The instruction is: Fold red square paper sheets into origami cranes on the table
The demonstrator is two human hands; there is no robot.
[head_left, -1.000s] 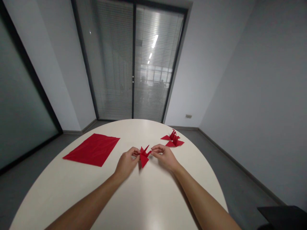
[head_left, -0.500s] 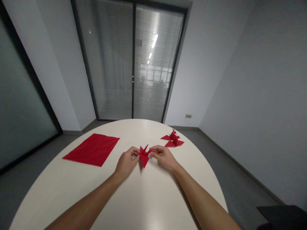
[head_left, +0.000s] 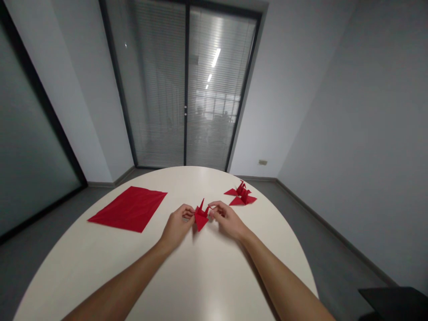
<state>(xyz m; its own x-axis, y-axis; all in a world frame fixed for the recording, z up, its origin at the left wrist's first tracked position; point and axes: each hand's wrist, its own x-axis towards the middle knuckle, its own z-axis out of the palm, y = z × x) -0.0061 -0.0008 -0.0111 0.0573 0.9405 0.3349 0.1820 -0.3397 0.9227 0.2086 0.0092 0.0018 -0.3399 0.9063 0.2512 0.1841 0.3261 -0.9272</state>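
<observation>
A red paper crane (head_left: 201, 219) is held just above the table between my two hands, one wing pointing down toward me and its pointed neck and tail sticking up. My left hand (head_left: 179, 224) pinches its left side between thumb and fingers. On the other side, my right hand (head_left: 228, 219) has thumb and index finger closed at the tip of the crane's right-hand point. That tip is partly covered by the fingers.
Two folded red cranes (head_left: 243, 197) sit close together at the back right of the round white table (head_left: 200, 276). A flat, creased red paper sheet (head_left: 130, 209) lies at the left. A black chair part (head_left: 396, 301) shows at the lower right.
The crane has tilted slightly, its points now more upright and its lower wing tip a little higher. My right fingers have shifted slightly at the right-hand point; my left hand stays put.
</observation>
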